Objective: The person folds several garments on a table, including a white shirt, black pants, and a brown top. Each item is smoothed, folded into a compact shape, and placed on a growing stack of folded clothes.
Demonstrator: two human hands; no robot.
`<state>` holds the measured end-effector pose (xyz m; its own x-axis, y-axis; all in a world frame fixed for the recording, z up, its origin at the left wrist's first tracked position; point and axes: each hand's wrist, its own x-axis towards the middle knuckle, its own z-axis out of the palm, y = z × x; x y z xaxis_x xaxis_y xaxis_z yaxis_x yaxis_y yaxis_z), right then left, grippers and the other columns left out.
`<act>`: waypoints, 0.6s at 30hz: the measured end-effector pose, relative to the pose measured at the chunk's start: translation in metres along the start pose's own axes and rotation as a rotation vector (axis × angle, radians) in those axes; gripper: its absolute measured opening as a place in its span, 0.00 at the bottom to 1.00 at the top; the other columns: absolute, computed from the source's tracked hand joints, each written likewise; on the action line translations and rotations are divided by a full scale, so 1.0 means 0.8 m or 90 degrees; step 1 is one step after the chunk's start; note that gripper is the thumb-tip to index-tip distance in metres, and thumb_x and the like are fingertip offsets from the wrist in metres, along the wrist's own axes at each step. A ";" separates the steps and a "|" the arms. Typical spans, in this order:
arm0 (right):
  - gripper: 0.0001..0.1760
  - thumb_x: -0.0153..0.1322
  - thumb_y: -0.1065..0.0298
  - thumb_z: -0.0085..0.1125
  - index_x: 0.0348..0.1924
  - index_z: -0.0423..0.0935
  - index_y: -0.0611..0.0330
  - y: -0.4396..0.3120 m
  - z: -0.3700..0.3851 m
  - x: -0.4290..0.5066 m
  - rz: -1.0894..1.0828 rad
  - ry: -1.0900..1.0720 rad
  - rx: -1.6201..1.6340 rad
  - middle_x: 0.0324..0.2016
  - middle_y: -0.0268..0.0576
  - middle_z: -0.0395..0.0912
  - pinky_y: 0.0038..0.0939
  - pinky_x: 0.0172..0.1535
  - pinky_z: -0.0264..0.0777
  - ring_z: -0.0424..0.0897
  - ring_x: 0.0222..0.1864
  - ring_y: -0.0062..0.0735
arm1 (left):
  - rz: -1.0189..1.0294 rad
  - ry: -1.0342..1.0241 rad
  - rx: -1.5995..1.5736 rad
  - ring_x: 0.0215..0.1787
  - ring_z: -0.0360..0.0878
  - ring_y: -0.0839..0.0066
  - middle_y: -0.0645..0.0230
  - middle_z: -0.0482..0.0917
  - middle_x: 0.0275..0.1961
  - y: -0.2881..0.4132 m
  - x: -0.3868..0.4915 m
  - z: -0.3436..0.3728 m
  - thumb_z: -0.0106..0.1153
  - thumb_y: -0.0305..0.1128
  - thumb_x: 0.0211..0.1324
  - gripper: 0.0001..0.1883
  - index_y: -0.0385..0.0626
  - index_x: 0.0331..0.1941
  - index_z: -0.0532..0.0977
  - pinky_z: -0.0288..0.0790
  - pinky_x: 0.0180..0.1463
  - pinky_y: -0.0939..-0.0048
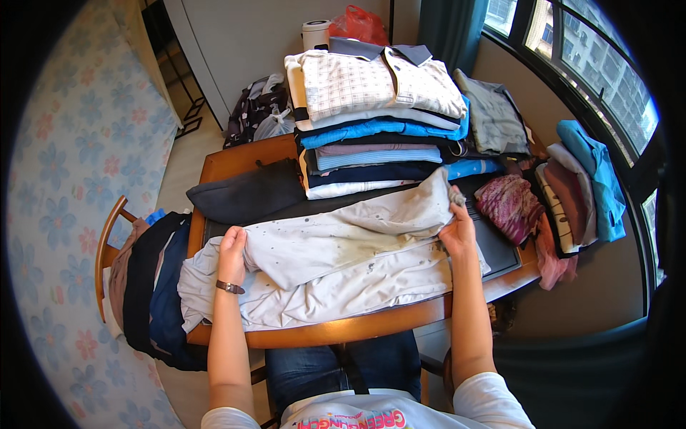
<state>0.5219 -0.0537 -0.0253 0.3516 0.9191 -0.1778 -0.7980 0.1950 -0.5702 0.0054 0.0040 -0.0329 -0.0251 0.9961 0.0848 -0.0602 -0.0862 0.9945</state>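
A pale grey garment (343, 241), stained yellowish and dotted with dark spots, lies spread along the front of a wooden table (370, 326). My left hand (232, 251) pinches its upper layer at the left. At the right, my right hand (460, 225) grips the other end, where a bunched edge sticks up by the fingers. Between my hands that layer is raised and stretched above the wrinkled lower part. Just beyond stands a tall stack of folded clothes (375, 155), topped by a checked collared shirt (370, 86). Whether the garment is trousers or a top I cannot tell.
Dark cloth (246, 192) lies left of the stack. Clothes hang over a wooden chair (110, 246) at the left. At the right are a maroon patterned cloth (509, 209), more folded clothes (581, 187) and a window (600, 69). A white canister (315, 35) and red plastic bag (360, 26) stand behind.
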 end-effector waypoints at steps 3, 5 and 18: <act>0.34 0.73 0.88 0.42 0.71 0.72 0.56 0.008 -0.007 0.007 -0.048 0.093 -0.167 0.58 0.43 0.79 0.38 0.62 0.75 0.80 0.56 0.37 | -0.035 0.111 0.334 0.38 0.76 0.74 0.69 0.78 0.34 0.001 0.005 0.006 0.60 0.31 0.71 0.07 0.40 0.42 0.75 0.71 0.47 0.72; 0.35 0.71 0.89 0.43 0.70 0.73 0.58 0.011 -0.011 0.009 -0.065 0.091 -0.210 0.57 0.44 0.79 0.34 0.59 0.77 0.80 0.56 0.35 | 0.117 0.187 0.527 0.44 0.78 0.62 0.64 0.80 0.38 0.009 -0.011 0.031 0.66 0.30 0.64 0.08 0.43 0.41 0.76 0.72 0.53 0.63; 0.11 0.75 0.78 0.61 0.50 0.78 0.59 0.007 -0.007 0.005 -0.029 -0.009 -0.005 0.49 0.40 0.84 0.47 0.57 0.79 0.84 0.51 0.37 | 0.394 -0.076 0.533 0.49 0.76 0.62 0.67 0.82 0.42 0.052 -0.070 0.100 0.70 0.26 0.52 0.07 0.43 0.30 0.79 0.68 0.55 0.61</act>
<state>0.5217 -0.0510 -0.0333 0.3810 0.9139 -0.1404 -0.7775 0.2345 -0.5835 0.0842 -0.0537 0.0091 0.2858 0.7824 0.5534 0.6401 -0.5856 0.4974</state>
